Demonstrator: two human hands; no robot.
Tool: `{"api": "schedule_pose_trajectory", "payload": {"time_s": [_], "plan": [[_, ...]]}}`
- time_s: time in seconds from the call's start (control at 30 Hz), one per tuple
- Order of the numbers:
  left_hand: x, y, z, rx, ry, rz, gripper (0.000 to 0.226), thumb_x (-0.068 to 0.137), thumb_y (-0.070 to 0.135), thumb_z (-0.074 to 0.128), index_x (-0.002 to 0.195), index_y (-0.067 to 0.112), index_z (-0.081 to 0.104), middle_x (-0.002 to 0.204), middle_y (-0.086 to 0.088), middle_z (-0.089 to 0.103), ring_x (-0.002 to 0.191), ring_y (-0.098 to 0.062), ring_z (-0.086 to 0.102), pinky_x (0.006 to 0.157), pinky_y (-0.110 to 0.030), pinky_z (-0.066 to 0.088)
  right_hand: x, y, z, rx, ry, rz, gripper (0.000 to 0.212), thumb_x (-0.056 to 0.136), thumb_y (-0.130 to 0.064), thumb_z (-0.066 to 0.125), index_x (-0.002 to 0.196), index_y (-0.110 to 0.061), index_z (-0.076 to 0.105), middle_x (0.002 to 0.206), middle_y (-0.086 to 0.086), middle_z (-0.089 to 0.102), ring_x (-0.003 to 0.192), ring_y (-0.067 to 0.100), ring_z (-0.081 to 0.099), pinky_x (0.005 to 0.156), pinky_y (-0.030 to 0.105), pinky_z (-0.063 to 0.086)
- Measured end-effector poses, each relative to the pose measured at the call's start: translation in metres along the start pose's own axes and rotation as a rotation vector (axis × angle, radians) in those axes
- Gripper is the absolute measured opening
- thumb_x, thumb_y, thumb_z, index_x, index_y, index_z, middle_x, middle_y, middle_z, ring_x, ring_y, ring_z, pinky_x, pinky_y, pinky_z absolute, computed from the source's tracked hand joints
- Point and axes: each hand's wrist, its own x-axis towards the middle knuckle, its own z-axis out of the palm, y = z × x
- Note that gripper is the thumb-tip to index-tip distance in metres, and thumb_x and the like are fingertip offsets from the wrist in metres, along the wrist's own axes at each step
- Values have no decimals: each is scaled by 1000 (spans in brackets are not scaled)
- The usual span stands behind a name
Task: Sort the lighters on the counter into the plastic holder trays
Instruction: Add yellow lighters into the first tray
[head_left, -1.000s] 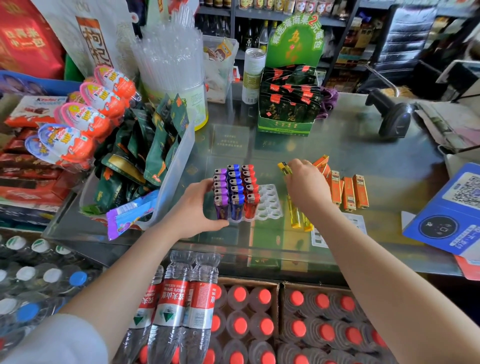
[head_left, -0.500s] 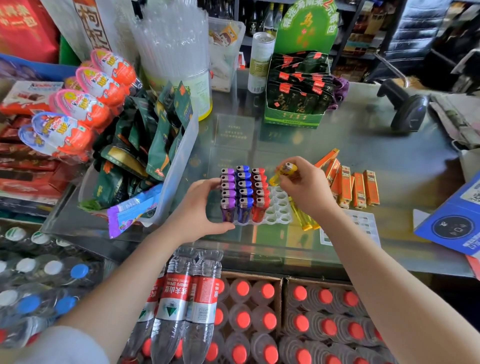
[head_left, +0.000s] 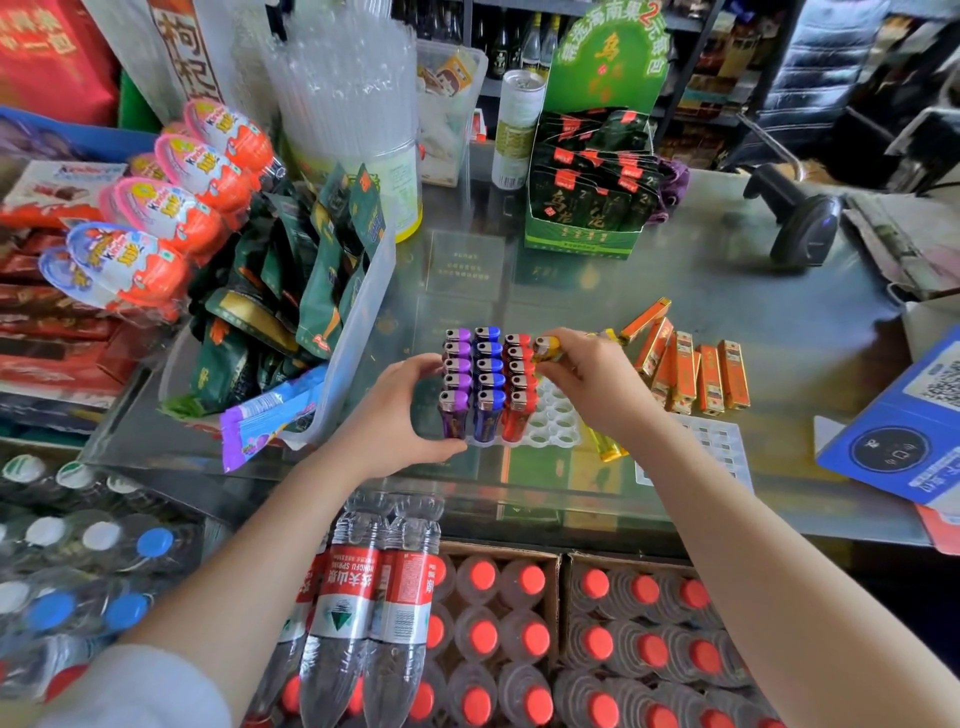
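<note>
Yellow plastic shows between the fingers of the right hand, which pinches a yellow lighter just above the far right corner of the white holder tray. The left hand curls around the tray's left edge, steadying it. Purple, blue and red lighters stand in three rows inside. Orange lighters and more yellow ones lie on the glass worktop to the right.
</note>
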Motion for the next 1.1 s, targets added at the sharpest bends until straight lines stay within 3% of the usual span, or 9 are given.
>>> {"api": "schedule_pose_trajectory", "payload": {"time_s": [0.13,0.3,0.43,0.53,0.63,0.77,0.9,0.97,1.1], "plan": [[-2,10,0,-5,22,34,61,56,19,83,107,28,50,102,18,52,101,-1,49,85,-20,37,-2,-6,8,-43,67,54,9,87,-10,58,92,-3,58,78,4,56,67,22,49,60,30,38],[-2,17,-2,47,-3,71,53,57,17,81,104,11,58,99,6,62,87,4,50,72,2,36,-4,-17,11,-188,28,196,16,91,-16,53,102,-4,52,96,10,58,78,26,54,62,31,41],[-6,15,-1,69,-4,64,56,56,22,82,106,16,57,103,8,61,93,-3,54,78,-9,40,-27,-6,8,-224,65,254,38,91,-8,51,127,-13,44,131,11,43,99,30,57,74,35,48],[-10,12,2,76,0,48,60,56,26,83,110,20,56,107,9,61,98,-5,55,82,-19,40,-45,6,4,-267,119,340,38,91,-4,46,128,-12,46,126,14,45,97,35,58,68,35,46],[-15,16,2,91,8,46,57,58,22,82,109,20,56,102,13,57,93,0,51,74,-2,32,-52,13,2,-413,84,328,32,92,-6,43,124,-9,48,121,14,52,93,34,60,61,33,43],[-18,21,1,91,9,45,55,59,19,82,108,19,55,95,21,51,84,9,46,70,4,31,-52,15,4,-434,78,390,34,92,-6,42,126,-9,46,122,15,53,96,35,60,59,34,42],[-19,20,2,84,12,51,58,59,20,82,109,21,55,99,18,55,95,1,50,80,-13,35,-43,14,9,-402,63,443,35,90,-3,42,124,-12,48,104,15,60,80,31,59,57,31,41],[-20,20,3,80,26,50,57,59,19,82,110,19,55,94,25,49,93,2,48,77,-11,34,-39,13,6,-401,46,482,27,89,-1,44,113,-8,53,94,14,61,70,27,53,56,32,44],[-18,18,4,77,16,39,59,59,21,82,111,18,54,100,18,53,97,-2,50,87,-26,40,-33,12,-5,-420,-106,487,19,86,0,46,99,-5,59,83,10,58,71,28,59,60,35,53]]}}
